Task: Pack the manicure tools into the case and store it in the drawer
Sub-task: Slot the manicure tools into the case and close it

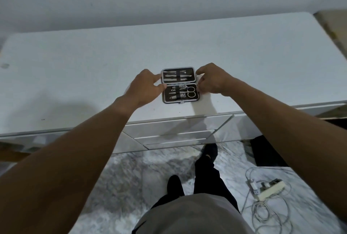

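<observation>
White dresser top (75, 76): matte, bearing the case near its front edge, at centre of view.
Manicure case (179, 85): lying open and flat, dark lining, metal rim; two halves, far half at 12 o'clock, near half at 6 o'clock.
Far half: slim steel tools (177, 76) strapped side by side.
Near half: scissors (191, 92) at 3 o'clock, nail clippers (182, 91) at centre, pointed tools toward 9 o'clock.
Left hand (144, 88): at 9 o'clock of case, index fingertip touching far half's rim, thumb against the hinge line; fingers narrow, pinching the edge lightly.
Right hand (212, 81): at 3 o'clock of case, fingers curled narrow against the right rim; exact grip not discernible.
Drawers (176, 130): closed, at 6 o'clock below dresser top.
Floor: marble pattern; power strip (268, 189) with cables at 4 o'clock.
</observation>
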Demonstrator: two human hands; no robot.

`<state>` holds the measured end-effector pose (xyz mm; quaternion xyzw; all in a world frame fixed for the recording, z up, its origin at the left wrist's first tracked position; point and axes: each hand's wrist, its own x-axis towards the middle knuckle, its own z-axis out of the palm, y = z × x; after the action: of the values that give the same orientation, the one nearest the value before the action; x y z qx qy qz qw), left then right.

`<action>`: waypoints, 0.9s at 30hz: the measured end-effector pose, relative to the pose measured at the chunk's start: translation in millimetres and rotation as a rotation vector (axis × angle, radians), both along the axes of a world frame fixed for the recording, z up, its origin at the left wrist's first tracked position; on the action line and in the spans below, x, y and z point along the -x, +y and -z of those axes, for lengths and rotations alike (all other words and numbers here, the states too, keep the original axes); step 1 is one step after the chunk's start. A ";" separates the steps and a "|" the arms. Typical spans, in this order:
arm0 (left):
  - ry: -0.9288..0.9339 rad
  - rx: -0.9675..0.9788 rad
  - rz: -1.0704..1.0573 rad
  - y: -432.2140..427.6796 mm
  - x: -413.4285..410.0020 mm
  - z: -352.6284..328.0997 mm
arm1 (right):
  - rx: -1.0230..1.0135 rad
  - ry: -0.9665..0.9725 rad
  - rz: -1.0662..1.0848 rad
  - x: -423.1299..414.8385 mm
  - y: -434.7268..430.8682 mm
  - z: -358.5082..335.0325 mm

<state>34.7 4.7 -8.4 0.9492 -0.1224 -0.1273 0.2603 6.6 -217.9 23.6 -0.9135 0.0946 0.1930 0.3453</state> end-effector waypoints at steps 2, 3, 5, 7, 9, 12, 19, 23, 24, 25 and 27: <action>0.112 0.022 -0.036 -2.9 -0.5 -6.8 | -0.014 -0.012 0.016 -0.7 1.5 1.6; 0.143 0.026 -0.048 -3.2 -0.5 -9.0 | -0.010 -0.018 0.026 -0.8 2.0 2.1; 0.176 0.065 -0.083 -2.6 0.0 -11.2 | -0.001 -0.026 0.047 -1.1 2.5 2.9; 0.203 0.132 -0.120 -2.7 0.9 -10.7 | 0.002 -0.029 0.060 -2.1 2.9 4.8; 0.225 0.208 -0.151 -4.8 1.9 -10.4 | 0.007 -0.030 0.063 -3.2 4.3 6.4; 0.279 0.342 -0.241 -9.2 -0.3 -10.5 | 0.008 -0.035 0.076 -5.7 5.4 8.2; 0.404 0.501 -0.381 -15.1 -3.4 -15.0 | -0.038 -0.037 0.113 -10.9 5.9 10.5; 0.384 0.555 -0.432 -15.3 0.2 -11.0 | -0.086 -0.095 0.160 -3.7 8.9 12.4; 0.366 0.559 -0.430 -15.5 1.3 -10.7 | -0.082 -0.116 0.167 -1.7 10.0 13.2; 0.352 0.569 -0.429 -15.8 2.6 -10.4 | -0.077 -0.146 0.178 0.2 11.2 14.3; 0.318 0.590 -0.441 -16.3 5.0 -10.0 | -0.087 -0.197 0.218 3.9 14.3 14.1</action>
<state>29.7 -11.5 1.6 0.8058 0.0945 -0.1731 0.5584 2.7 -203.6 9.5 -0.8966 0.1504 0.0678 0.4110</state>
